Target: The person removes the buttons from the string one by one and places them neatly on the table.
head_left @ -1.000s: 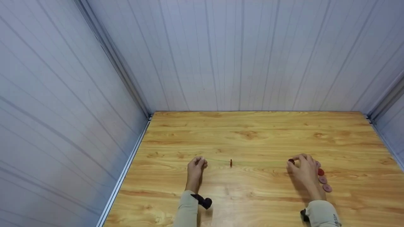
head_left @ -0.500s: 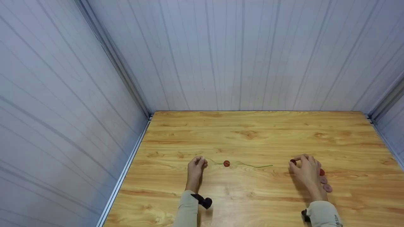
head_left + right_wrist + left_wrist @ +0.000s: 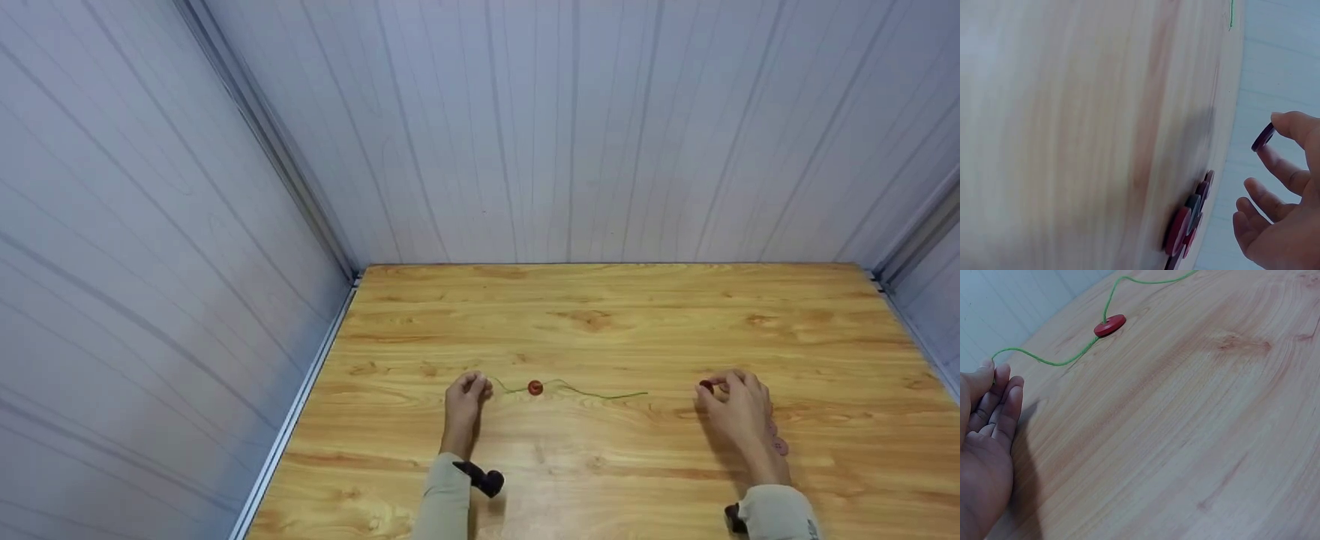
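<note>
My left hand (image 3: pixel 463 405) pinches the end of a thin green string (image 3: pixel 1061 364) between thumb and fingers. A red button (image 3: pixel 1109 325) is threaded on that string and lies on the table a short way right of the left hand. Beyond it the string runs on in loose waves to a free end on the wood. Over on the right side, my right hand (image 3: pixel 739 416) holds a dark red button (image 3: pixel 1264 136) between thumb and forefinger, the other fingers spread loosely. That hand is above the table, apart from the string's free end.
Several loose buttons, among them a red button (image 3: pixel 1178 232) and a dark grey button (image 3: pixel 1193 214), lie close together beneath the right hand, which partly hides them in the head view. The wooden table (image 3: pixel 585 480) is bounded by pale panel walls (image 3: pixel 465 150).
A second ago the string was stretched taut between both hands. Its right end has since dropped to the table and the threaded button has tipped flat. The right hand has shifted right with its button.
</note>
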`<state>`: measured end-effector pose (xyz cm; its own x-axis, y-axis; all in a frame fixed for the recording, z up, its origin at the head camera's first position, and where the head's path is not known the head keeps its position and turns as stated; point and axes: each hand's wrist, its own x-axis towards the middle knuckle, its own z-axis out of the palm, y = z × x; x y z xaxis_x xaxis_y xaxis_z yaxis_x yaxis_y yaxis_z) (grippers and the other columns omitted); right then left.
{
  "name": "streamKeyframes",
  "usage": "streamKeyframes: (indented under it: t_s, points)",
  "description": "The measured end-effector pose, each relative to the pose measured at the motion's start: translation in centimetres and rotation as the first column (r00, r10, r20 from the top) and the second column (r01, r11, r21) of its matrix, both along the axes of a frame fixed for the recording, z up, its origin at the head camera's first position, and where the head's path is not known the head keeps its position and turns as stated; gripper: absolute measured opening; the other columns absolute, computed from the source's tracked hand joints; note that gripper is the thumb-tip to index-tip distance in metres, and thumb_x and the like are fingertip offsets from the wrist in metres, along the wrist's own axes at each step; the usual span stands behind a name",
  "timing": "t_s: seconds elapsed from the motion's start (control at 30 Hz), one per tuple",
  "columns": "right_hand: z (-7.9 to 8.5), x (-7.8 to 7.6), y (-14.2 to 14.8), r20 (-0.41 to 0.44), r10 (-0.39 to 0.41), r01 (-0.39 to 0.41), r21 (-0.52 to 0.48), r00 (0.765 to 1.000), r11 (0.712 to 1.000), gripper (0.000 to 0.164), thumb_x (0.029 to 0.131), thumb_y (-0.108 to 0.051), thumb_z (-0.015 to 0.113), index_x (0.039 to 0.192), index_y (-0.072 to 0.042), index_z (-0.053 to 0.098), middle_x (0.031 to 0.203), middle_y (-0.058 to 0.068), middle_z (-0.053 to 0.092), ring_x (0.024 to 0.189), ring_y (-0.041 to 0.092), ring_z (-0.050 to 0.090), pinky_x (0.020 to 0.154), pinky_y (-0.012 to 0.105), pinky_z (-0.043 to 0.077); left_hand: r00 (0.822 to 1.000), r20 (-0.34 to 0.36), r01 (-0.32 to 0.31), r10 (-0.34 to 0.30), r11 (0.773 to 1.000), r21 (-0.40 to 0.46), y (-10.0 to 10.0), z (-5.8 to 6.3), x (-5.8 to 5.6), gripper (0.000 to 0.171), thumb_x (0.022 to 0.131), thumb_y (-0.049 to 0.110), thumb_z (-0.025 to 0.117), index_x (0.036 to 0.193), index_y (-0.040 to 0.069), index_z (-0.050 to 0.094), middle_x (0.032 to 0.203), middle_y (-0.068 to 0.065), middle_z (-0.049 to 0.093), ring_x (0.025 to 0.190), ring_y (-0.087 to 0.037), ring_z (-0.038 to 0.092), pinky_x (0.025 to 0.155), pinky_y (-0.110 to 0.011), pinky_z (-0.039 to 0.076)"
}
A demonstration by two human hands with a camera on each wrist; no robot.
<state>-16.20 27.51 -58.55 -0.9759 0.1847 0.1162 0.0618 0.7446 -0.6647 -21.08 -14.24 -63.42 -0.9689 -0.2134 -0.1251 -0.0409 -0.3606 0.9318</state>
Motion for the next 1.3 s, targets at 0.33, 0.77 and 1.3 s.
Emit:
streamKeyframes:
  t_s: [0.33, 0.77, 1.3]
  points:
    - [0.1, 1.8, 1.8, 0.012, -0.032, 0.032, 0.019, 0.999, 0.999, 0.041, 0.097, -0.037, 0.054, 0.108, 0.002, 0.057, 0.132, 0.031, 0.039, 0.123, 0.053, 0.028, 0.099, 0.066, 0.02, 1.0, -0.025, 0.009, -0.009, 1.0, -0.001, 0.0, -0.2, -0.1, 0.007, 0.095, -0.003, 0.054, 0.088, -0.005, 0.054, 0.08, -0.005, 0.057, 0.075, -0.015, 0.058, 0.072, -0.03, 0.051]
    - [1.1, 3.8, 5.1, 0.169, -0.063, 0.043, 0.121, 0.984, 0.992, 0.062, 0.095, -0.05, 0.051, 0.12, 0.006, 0.052, 0.134, 0.038, 0.031, 0.119, 0.058, 0.025, 0.094, 0.069, 0.02, 0.999, -0.03, 0.035, -0.036, 0.999, -0.026, -0.1, -0.1, 0.1, 0.01, 0.097, 0.001, 0.051, 0.09, -0.007, 0.053, 0.082, -0.008, 0.056, 0.075, -0.019, 0.054, 0.075, -0.032, 0.05]
    - [1.4, 5.6, 7.5, 0.383, -0.136, 0.074, 0.171, 0.914, 0.982, 0.063, 0.089, -0.055, 0.058, 0.113, 0.003, 0.054, 0.134, 0.04, 0.026, 0.118, 0.061, 0.02, 0.097, 0.07, 0.017, 1.0, -0.013, 0.025, -0.025, 0.999, -0.028, 0.0, -0.1, 0.0, 0.009, 0.096, 0.001, 0.054, 0.091, -0.007, 0.053, 0.082, -0.007, 0.057, 0.076, -0.017, 0.056, 0.074, -0.03, 0.051]
